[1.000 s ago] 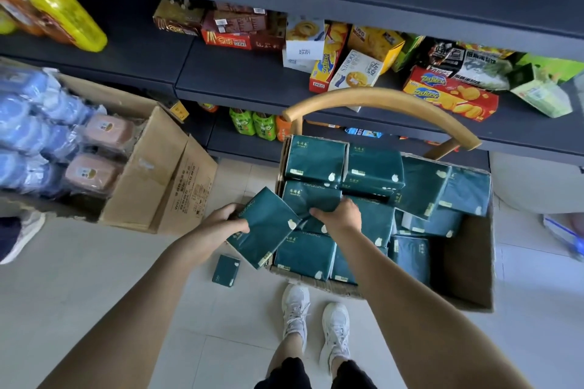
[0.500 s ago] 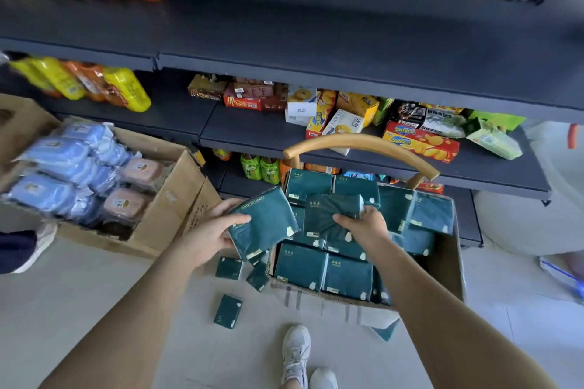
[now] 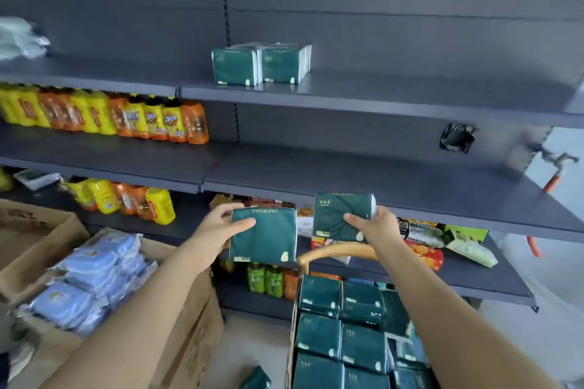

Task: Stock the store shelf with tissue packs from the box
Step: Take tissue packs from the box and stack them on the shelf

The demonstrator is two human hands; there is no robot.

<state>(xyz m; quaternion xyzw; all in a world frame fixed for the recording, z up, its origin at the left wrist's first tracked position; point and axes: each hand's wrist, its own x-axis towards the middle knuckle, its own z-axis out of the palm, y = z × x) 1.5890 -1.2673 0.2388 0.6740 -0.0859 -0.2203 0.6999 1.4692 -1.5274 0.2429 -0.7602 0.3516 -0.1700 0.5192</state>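
2 tissue packs gripped: left hand, right hand.

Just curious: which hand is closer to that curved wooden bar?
Right. The right hand sits just above the curved wooden bar; the left hand is farther off, up and to its left.

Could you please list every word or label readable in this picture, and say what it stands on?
"COMFORTABLE": upside down, along the top edge of the dark green plastic-wrapped tissue pack held by the left hand.
Pale label on the second dark green tissue pack, held by the right hand: too small to read.
Labels on the orange and yellow bottles: blurred.
Print on the brown cardboard box: blurred.
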